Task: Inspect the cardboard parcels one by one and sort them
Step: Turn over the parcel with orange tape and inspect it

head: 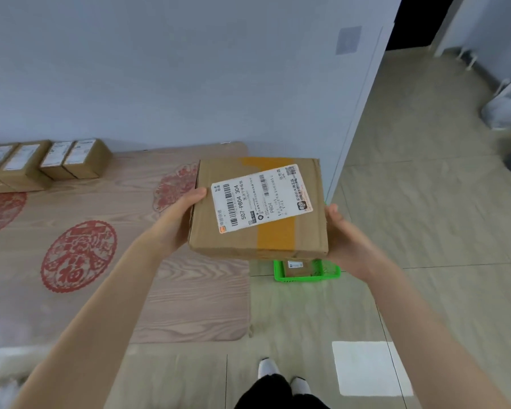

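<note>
Against the pale wall stands a wooden table, its top marked with round red paper-cut patterns, and to the right of it lies a tiled floor.

Both bare forearms reach forward from the bottom corners of the view and meet on a flat brown parcel, which is held in the air over the table's right edge and the floor beside it, roughly level and tipped a little toward the camera. A band of orange tape runs across its top, and a white shipping label is stuck slantwise over that, with barcodes and the print "507-P804 304" readable.

At the table's far left, close to the wall, a row of small boxes sits side by side, each with a white label on top.

Directly below the parcel a green basket rests on the floor, mostly covered from view; another box lies inside it.

The left hand grips the parcel's left side, wrist bent inward, thumb laid flat along the top edge by the label's corner. The right hand clasps the right side, its thumb raised at the upper edge. The other fingers of both hands are hidden under the cardboard and seem to support it from beneath.

Two white shoe tips show at the bottom edge
</note>
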Demonstrator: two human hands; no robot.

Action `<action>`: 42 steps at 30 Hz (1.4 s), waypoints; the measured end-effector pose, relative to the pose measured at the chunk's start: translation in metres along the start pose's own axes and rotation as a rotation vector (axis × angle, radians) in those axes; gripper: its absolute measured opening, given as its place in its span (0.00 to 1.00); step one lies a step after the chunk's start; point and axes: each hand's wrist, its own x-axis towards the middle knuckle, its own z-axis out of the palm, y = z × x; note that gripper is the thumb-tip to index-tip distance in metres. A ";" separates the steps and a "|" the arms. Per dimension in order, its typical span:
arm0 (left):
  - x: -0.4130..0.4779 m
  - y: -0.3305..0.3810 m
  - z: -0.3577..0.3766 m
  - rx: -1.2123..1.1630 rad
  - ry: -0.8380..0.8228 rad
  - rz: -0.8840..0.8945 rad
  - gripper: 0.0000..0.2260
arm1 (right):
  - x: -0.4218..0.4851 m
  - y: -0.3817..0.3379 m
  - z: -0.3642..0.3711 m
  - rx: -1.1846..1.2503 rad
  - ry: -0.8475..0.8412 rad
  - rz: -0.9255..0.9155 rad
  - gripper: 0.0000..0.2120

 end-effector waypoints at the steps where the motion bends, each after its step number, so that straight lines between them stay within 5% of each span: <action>1: 0.010 -0.001 0.003 0.038 -0.021 0.011 0.20 | 0.001 -0.004 -0.008 -0.021 -0.006 0.008 0.52; 4: 0.031 0.009 0.019 0.072 -0.049 -0.020 0.08 | 0.005 -0.011 -0.026 -0.091 -0.021 0.024 0.55; 9: 0.069 0.021 0.022 0.079 -0.169 -0.057 0.41 | 0.022 -0.024 -0.043 -0.055 -0.005 0.059 0.55; 15: 0.123 0.048 0.053 0.073 -0.094 -0.102 0.13 | 0.052 -0.038 -0.062 0.129 0.057 -0.063 0.48; 24: 0.201 0.094 0.112 0.237 -0.077 -0.087 0.15 | 0.090 -0.099 -0.134 0.175 -0.094 -0.059 0.53; 29: 0.244 0.101 0.146 0.448 -0.044 -0.092 0.18 | 0.115 -0.113 -0.172 0.338 -0.037 -0.063 0.49; 34: 0.283 0.101 0.170 0.760 0.199 -0.044 0.21 | 0.137 -0.118 -0.195 0.387 0.069 -0.052 0.46; 39: 0.297 0.085 0.172 0.545 0.251 -0.022 0.14 | 0.159 -0.122 -0.210 0.414 0.148 -0.058 0.48; 42: 0.301 0.055 0.167 0.334 0.240 -0.026 0.24 | 0.175 -0.119 -0.218 0.422 0.182 -0.069 0.49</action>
